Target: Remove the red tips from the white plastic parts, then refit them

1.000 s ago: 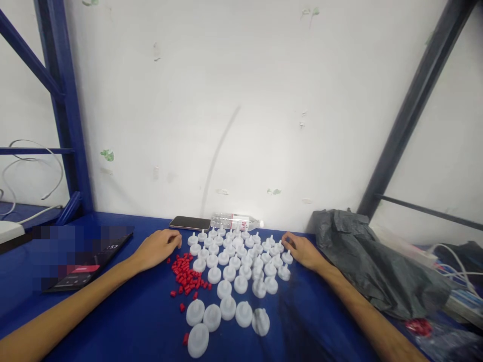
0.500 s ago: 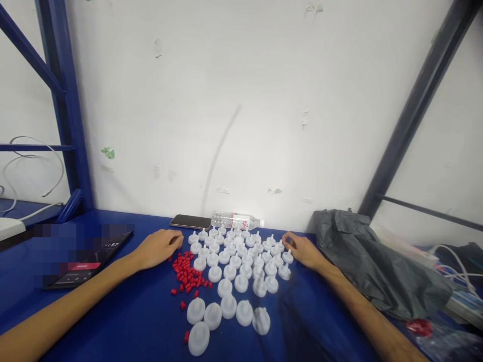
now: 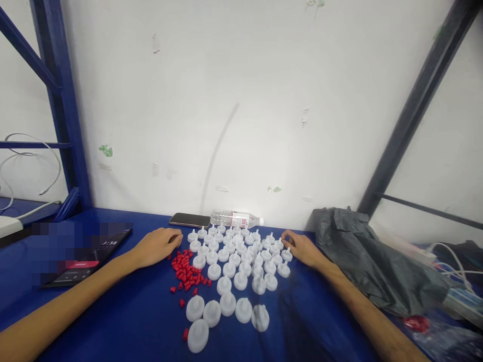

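Rests the left hand (image 3: 157, 247) and right hand (image 3: 302, 248) loosely half open on the blue desk (image 3: 124, 322), gripping nothing visible. Has round white plastic caps with upright nozzles (image 3: 240, 281) standing crowded between the hands, some close by the right hand. Has small red cylindrical plastic pieces (image 3: 184, 271) heaped near the left hand. Has a clear plastic bottle (image 3: 237, 219) lying behind, next to a dark-screened phone (image 3: 189, 220).

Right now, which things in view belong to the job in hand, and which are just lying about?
Likely in the job:
white spouted caps, some beside the right hand
red pieces, beside the left hand

Probably lying about:
phone, behind the caps
clear bottle, on its side
tablet, at the left
dark plastic bag, right side
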{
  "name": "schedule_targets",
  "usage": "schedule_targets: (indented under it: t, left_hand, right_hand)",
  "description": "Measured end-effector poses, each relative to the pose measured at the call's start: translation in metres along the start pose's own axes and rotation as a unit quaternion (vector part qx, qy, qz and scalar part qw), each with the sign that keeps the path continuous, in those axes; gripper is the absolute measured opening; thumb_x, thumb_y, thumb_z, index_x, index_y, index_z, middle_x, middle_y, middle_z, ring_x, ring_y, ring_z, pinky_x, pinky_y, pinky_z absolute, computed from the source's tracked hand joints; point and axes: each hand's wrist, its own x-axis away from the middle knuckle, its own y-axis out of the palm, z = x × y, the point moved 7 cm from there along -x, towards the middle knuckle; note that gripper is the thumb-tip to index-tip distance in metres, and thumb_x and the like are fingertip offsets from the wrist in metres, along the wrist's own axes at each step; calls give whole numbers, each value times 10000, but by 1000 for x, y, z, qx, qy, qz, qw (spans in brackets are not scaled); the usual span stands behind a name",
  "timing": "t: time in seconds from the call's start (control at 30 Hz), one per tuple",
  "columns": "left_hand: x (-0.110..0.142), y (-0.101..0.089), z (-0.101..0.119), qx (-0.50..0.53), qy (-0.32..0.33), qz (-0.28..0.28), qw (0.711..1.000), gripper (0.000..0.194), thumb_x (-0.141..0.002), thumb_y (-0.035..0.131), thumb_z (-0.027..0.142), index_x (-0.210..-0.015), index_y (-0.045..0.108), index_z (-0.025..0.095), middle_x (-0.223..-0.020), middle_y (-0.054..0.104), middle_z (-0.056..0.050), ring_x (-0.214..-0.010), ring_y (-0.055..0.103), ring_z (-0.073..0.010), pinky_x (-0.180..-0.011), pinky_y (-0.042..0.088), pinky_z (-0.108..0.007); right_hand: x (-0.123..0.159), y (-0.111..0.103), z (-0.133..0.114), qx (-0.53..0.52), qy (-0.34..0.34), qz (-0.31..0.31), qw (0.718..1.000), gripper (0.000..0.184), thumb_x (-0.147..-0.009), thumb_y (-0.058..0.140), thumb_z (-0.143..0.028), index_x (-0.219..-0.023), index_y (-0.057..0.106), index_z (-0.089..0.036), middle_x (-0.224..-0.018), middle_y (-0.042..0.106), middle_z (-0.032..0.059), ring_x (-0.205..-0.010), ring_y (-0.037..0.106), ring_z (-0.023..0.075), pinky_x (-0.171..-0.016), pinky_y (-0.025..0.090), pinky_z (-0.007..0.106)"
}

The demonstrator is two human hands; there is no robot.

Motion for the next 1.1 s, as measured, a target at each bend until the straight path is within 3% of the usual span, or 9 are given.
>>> schedule_targets:
  t: [1.1]
  left_hand:
    - [-1, 2, -4, 5, 0, -9, 1000, 368, -1001, 340, 402, -761, 565, 236, -741, 661, -17, -716, 603, -216, -644, 321, -313]
  right_hand:
    - [0, 0, 2, 2, 4, -1, 1000, 195, -962, 489, -396, -1006, 612, -251, -643, 619, -38, -609, 607, 186, -611, 382, 286]
